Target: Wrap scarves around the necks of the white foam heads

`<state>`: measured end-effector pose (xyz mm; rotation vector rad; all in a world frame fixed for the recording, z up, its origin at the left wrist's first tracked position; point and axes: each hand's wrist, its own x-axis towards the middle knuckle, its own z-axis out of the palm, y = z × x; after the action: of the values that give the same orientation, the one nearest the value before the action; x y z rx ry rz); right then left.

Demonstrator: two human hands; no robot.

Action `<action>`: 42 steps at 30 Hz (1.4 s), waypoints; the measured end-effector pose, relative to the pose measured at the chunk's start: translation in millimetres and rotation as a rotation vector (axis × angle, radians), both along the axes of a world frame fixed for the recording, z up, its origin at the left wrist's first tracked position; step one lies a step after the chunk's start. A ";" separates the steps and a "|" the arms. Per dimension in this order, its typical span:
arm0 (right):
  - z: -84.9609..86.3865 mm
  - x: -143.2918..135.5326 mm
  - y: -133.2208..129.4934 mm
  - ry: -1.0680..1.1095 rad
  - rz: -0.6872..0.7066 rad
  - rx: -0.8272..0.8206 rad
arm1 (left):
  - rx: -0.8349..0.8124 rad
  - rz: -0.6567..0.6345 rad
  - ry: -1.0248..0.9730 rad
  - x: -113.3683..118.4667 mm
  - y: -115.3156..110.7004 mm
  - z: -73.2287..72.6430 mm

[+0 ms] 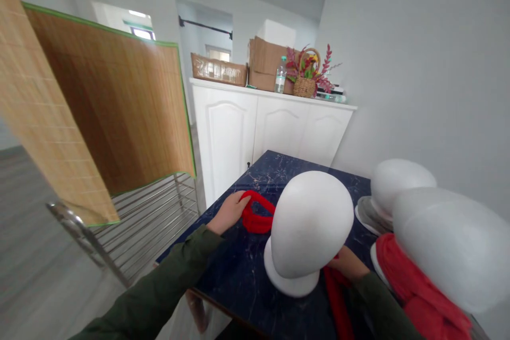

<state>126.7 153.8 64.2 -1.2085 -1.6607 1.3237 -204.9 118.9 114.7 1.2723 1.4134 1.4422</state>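
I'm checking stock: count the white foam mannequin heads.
3: one foam head centre on the dark table, one behind at right, one nearest right over a red scarf. Others may be out of frame.

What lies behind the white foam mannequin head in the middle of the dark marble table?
Behind the white foam mannequin head, a red knitted scarf lies looped, gripped by the left hand. The head hides the scarf's middle stretch and partly covers the right hand.

A bamboo mat [91, 111] hangs over a metal rack [135, 223] at nine o'clock, while at twelve a white cabinet [271, 133] carries cardboard boxes [265, 64], a water bottle [280, 77] and a flower basket [308, 74].
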 end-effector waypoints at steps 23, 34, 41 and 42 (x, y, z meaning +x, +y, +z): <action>-30.3 -34.8 -117.3 0.075 -0.004 -0.151 | 0.128 -0.324 0.199 137.7 -108.0 -56.3; -21.5 -57.5 -113.1 0.322 0.209 -0.143 | 0.024 -0.356 0.123 134.5 -103.9 -55.8; -31.7 -32.7 -91.1 0.177 0.112 -0.057 | -0.410 -0.424 -0.781 118.5 -88.8 -59.7; -35.3 -27.2 -84.7 0.117 0.051 -0.020 | -0.461 -0.412 -0.916 114.0 -87.5 -60.4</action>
<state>99.5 69.2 28.9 -1.0852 -1.6079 1.4184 -90.9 31.4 54.3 0.4434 0.7250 1.0863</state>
